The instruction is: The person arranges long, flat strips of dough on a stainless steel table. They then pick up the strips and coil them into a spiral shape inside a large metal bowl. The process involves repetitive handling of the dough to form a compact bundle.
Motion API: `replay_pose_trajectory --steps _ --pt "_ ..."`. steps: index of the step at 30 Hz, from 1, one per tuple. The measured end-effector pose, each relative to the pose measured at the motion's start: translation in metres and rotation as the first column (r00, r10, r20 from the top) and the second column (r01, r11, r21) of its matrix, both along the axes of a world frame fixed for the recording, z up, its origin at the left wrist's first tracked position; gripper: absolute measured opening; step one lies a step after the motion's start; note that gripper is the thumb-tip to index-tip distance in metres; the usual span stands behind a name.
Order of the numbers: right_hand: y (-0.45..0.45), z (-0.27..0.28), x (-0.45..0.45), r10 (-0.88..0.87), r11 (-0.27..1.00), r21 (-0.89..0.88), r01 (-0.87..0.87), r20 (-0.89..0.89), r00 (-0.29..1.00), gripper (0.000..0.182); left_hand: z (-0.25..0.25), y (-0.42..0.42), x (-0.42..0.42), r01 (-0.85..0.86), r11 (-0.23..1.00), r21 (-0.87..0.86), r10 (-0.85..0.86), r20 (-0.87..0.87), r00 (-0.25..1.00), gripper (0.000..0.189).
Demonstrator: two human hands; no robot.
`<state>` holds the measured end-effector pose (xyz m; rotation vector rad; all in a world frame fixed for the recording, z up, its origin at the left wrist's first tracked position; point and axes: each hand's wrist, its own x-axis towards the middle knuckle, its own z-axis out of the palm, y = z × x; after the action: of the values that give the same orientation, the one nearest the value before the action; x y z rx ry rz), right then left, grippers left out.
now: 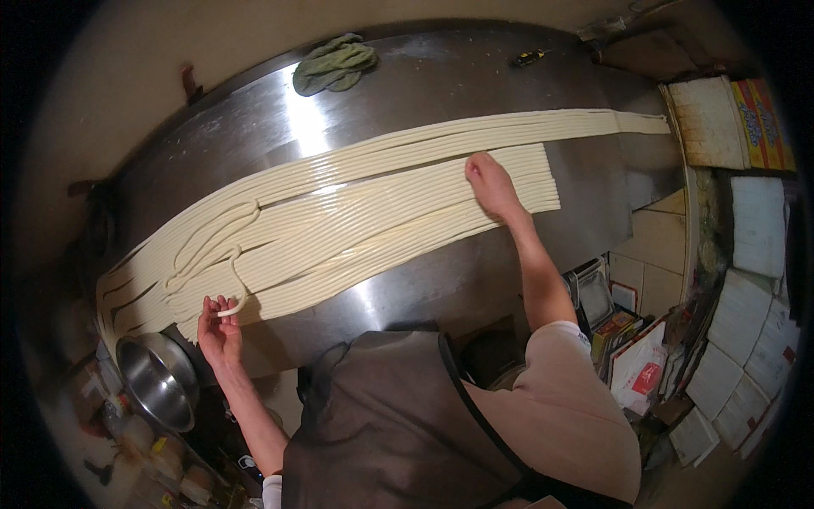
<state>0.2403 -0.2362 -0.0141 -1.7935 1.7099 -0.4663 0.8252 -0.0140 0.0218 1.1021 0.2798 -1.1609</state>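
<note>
Long pale dough ropes [381, 210] lie side by side in bands along a steel worktop [445, 83]. At their left end, my left hand [220, 331] is palm up, with its fingers curled around a loose end of dough rope [240, 286] that curves up to the others. Several looser strands bend in loops just above it. My right hand [491, 184] is closed in a fist over the upper part of the shorter band, near its right end; whether it pinches a strand is hidden. The longer band runs behind it to the worktop's right edge.
A green cloth [336, 63] and a yellow-and-black tool [529, 58] lie at the back of the worktop. Steel bowls [156, 382] stand below its left end. Boxes [709, 121] and a plastic bag [639, 382] are at the right. A wall borders the far edge.
</note>
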Motion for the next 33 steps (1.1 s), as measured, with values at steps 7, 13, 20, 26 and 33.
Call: replay_pose_trajectory --steps 7,13,20,26,33 --pt "0.014 0.034 -0.01 -0.425 0.899 0.435 0.059 0.83 0.361 0.009 -0.007 -0.001 0.008 0.0 1.0 -0.003 0.0 -0.014 1.0 0.026" --pt "0.016 0.057 0.018 -0.398 0.914 0.406 0.0 0.895 0.201 0.012 -0.011 -0.003 0.012 0.028 0.999 -0.043 -0.03 -0.032 0.999 0.026" --pt "-0.068 0.046 0.096 -0.393 0.904 0.403 0.14 0.657 0.643 0.014 -0.008 0.001 0.007 -0.054 0.997 -0.048 0.049 -0.088 0.995 0.027" --pt "-0.238 -0.024 0.196 0.137 0.785 -0.606 -0.13 -0.034 0.99 0.021 -0.003 0.015 0.002 -0.164 0.986 -0.036 0.16 -0.096 0.982 0.029" --pt "-0.266 -0.056 0.209 0.081 0.832 -0.467 -0.302 -0.435 0.897 0.015 0.051 0.015 -0.005 -0.273 0.958 -0.084 0.28 0.082 0.957 0.031"
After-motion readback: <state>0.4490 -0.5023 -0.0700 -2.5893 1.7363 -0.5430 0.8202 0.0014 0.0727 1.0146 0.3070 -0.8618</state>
